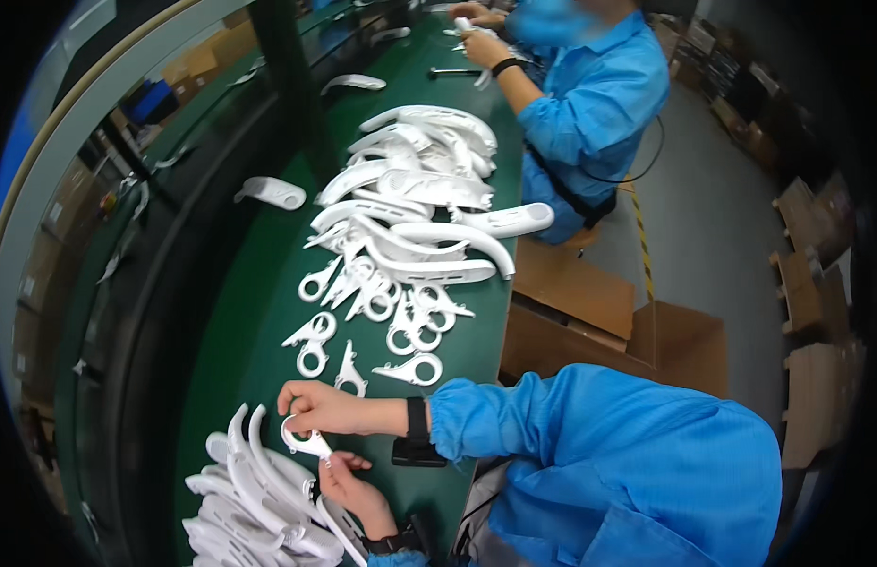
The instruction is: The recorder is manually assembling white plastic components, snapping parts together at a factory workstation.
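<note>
My right hand (327,410) pinches a white ring-shaped plastic part (315,444) at its round end. Below it, my left hand (355,491) is closed on the part's narrow tip with thumb and fingers. Right beside the hands, at the lower left, lies a pile of long curved white plastic covers (259,491). Beyond my right hand, more loose ring-shaped parts (421,369) are scattered on the green tabletop (259,354).
A large heap of curved white covers (410,189) lies farther along the table. One single cover (273,193) rests left of it. A co-worker in blue (589,104) handles white parts at the far end. Open cardboard boxes (589,302) stand at the table's right edge.
</note>
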`<state>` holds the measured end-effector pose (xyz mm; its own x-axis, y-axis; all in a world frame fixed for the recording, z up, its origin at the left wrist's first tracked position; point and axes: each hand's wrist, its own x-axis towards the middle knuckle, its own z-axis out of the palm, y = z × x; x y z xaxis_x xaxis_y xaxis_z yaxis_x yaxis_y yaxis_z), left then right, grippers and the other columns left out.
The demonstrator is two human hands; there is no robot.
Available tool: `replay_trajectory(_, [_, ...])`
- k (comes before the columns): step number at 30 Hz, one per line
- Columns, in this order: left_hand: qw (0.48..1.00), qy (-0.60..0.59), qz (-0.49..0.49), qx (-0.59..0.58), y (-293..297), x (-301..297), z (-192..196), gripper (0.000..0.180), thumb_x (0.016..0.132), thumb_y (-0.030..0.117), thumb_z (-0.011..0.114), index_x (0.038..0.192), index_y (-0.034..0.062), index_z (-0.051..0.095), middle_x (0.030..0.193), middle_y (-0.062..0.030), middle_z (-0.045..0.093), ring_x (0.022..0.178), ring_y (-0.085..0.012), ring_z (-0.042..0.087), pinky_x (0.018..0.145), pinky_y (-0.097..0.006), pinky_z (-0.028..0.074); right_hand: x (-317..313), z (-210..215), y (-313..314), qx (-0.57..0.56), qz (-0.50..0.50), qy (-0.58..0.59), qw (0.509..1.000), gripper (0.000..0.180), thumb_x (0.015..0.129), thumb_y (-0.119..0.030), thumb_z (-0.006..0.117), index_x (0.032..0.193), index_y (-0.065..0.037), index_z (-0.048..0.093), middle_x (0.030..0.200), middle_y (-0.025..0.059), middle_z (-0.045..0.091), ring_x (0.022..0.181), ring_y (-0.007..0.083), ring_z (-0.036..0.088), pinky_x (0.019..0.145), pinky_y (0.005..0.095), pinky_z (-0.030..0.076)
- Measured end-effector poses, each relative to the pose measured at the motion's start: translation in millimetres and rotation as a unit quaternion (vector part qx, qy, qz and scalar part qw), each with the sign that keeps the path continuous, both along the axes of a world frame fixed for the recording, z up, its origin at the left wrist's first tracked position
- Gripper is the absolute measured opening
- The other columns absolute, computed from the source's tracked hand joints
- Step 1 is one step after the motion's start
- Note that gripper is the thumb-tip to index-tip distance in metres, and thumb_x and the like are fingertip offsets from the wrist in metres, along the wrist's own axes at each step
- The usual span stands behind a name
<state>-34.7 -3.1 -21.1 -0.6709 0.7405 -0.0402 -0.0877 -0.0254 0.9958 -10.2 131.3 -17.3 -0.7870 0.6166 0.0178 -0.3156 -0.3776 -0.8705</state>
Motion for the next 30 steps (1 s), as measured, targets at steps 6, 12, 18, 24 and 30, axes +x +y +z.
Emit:
replay_trajectory(6, [0.999, 0.023, 0.004, 0.024, -1.7, -7.9, -7.0, 0.034, 0.099, 0.026, 0.044, 0.076, 0.0017, 0.048, 0.065, -0.0043, 0.047, 0.056, -0.0127, 0.047, 0.052, -0.024, 0.039, 2.0, 6.1, 5.2, 0.164, 0.039, -0.111, 0.979, 0.026, 0.078, -0.015, 0.067, 0.094, 0.001, 0.055, 0.077, 0.0066, 0.062, 0.068, 0.0111, 0.055, 0.057, 0.0272, 0.042])
replay_trajectory(12, [0.997, 0.078, -0.023, -0.005, -6.4, 0.5, 0.4, 0.029, 0.097, 0.021, 0.047, 0.078, -0.0001, 0.05, 0.068, -0.0049, 0.051, 0.059, -0.0115, 0.049, 0.055, -0.024, 0.041, 3.0, 10.3, 1.8, 0.175, 0.068, -0.087, 0.978, 0.024, 0.078, -0.019, 0.066, 0.09, 0.001, 0.059, 0.075, 0.0071, 0.063, 0.068, 0.0137, 0.058, 0.06, 0.0287, 0.044])
replay_trajectory(18, [0.998, 0.048, -0.039, 0.008, -5.4, 2.4, -2.0, 0.025, 0.096, 0.018, 0.048, 0.08, -0.0001, 0.051, 0.068, -0.0044, 0.052, 0.059, -0.0104, 0.049, 0.055, -0.024, 0.041, 1.6, 10.4, 3.7, 0.17, 0.098, -0.076, 0.978, 0.024, 0.08, -0.022, 0.066, 0.083, 0.001, 0.057, 0.074, 0.0047, 0.061, 0.068, 0.0106, 0.055, 0.059, 0.0266, 0.043])
replay_trajectory(24, [0.992, 0.11, -0.058, -0.003, -6.4, 0.4, -8.4, 0.021, 0.094, 0.016, 0.048, 0.081, -0.0002, 0.051, 0.064, -0.0031, 0.051, 0.058, -0.0102, 0.049, 0.054, -0.024, 0.041, 4.8, 16.9, 2.7, 0.21, 0.109, -0.087, 0.968, 0.02, 0.084, -0.019, 0.062, 0.081, 0.0, 0.055, 0.073, 0.0034, 0.059, 0.067, 0.0095, 0.055, 0.059, 0.0259, 0.044])
replay_trajectory(30, [0.993, 0.105, -0.057, -0.018, -5.1, 0.7, -7.2, 0.021, 0.094, 0.016, 0.05, 0.083, -0.0013, 0.053, 0.065, -0.0034, 0.053, 0.058, -0.01, 0.05, 0.053, -0.024, 0.04, 0.2, 8.1, 1.1, 0.214, 0.093, -0.064, 0.97, 0.022, 0.081, -0.021, 0.062, 0.081, 0.001, 0.058, 0.076, 0.0063, 0.064, 0.068, 0.0124, 0.058, 0.059, 0.0279, 0.046])
